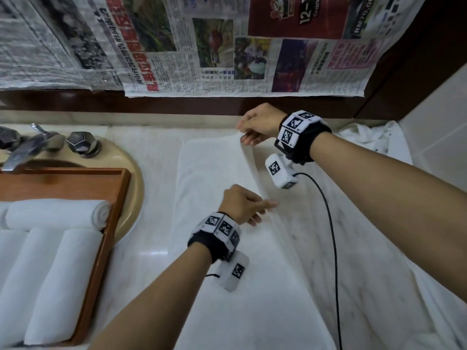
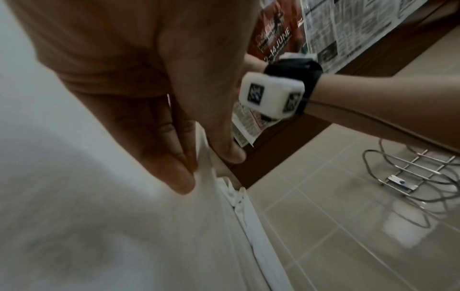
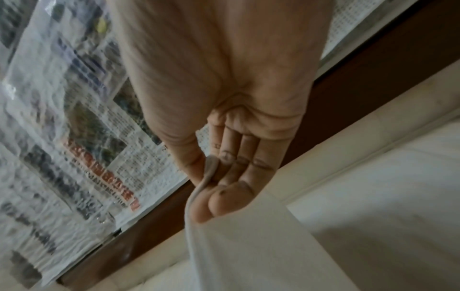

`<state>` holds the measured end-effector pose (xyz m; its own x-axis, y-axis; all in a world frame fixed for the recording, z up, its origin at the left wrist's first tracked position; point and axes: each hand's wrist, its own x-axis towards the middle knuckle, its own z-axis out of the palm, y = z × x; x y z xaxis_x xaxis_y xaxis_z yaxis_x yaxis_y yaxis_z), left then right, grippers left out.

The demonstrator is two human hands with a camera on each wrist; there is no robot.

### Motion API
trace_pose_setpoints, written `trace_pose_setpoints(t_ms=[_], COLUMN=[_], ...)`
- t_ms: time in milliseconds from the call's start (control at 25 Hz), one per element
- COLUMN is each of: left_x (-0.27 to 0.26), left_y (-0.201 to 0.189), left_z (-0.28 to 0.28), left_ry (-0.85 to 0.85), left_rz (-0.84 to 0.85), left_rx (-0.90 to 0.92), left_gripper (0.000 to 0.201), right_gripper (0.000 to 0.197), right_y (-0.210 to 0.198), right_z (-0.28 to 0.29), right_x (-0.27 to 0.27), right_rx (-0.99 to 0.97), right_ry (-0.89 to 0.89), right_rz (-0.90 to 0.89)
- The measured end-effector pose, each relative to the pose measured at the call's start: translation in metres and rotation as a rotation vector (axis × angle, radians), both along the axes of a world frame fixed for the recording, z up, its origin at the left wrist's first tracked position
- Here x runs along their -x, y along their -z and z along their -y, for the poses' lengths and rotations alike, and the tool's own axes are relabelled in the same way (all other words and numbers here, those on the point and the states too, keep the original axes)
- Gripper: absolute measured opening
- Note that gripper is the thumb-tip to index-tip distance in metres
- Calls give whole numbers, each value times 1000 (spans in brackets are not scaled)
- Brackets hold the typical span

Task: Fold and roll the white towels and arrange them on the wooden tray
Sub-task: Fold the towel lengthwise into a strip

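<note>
A pale marble counter (image 1: 353, 248) runs across the head view, and sheets of printed newspaper (image 1: 177, 46) hang on the dark wall behind it. Along the middle of the counter lies a long white towel (image 1: 214, 173), spread flat with its length running away from the person. At the left a rectangular wooden tray (image 1: 111, 223) rests over the rim of a beige round basin (image 1: 136, 188), below a chrome tap with faceted dark handles (image 1: 38, 145). On the tray lie three rolled white towels (image 1: 58, 214), one crosswise at the far end and two lengthwise side by side nearer the person. A crumpled heap of white cloth (image 1: 374, 140) sits in the far right corner of the counter, well apart from the flat towel. The right hand (image 1: 260, 122), near the far end of the towel, pinches the towel's right edge between thumb and curled fingers (image 3: 224, 196), as the right wrist view shows. The left hand (image 1: 242, 205), about halfway along, pinches the same edge between thumb and fingertips (image 2: 179, 177), the cloth bunched and lifted there. Both wrists wear black bands with white marker-printed blocks (image 1: 298, 130), and a thin black cable (image 1: 331, 236) trails from the right one across the counter. In the left wrist view a chrome wire rack (image 2: 410, 177) is fixed to the beige tiled wall.
</note>
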<state>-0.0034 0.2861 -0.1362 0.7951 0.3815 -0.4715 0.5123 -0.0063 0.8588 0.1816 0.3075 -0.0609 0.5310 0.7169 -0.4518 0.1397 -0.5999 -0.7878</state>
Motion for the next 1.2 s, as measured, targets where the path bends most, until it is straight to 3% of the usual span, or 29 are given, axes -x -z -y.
trace_pose_setpoints(t_ms=[120,240,360,520,680,920,1080,1200], left_x=[5,11,24,60,95,113,100,88], left_y=[5,-8,-33,-38,-8,42,55,60], left_z=[12,0,-26,-69,-99,-108,-108,-114], left_ry=[74,43,10,-58,-235,-384,-492,-511], left_rz=[-76,-45,24,-8,-79,-201,-233,-238], left_rx=[38,102,149,148,166,-46,-196,-317], left_gripper=[32,31,29,32,29,32,28,23], right_gripper=[4,6,19,16,17,20,43,37], right_y=[-3,0,-1,5,30,87,111,119], right_z=[1,3,-5,-34,-68,-111,-117,-123], right_x=[-1,-1,2,7,19,39,36,29], right_rx=[-1,74,60,52,54,138,245,261], right_ry=[66,83,93,-49,-172,-328,-420,-476], right_rz=[-42,103,192,381,551,701,702,810])
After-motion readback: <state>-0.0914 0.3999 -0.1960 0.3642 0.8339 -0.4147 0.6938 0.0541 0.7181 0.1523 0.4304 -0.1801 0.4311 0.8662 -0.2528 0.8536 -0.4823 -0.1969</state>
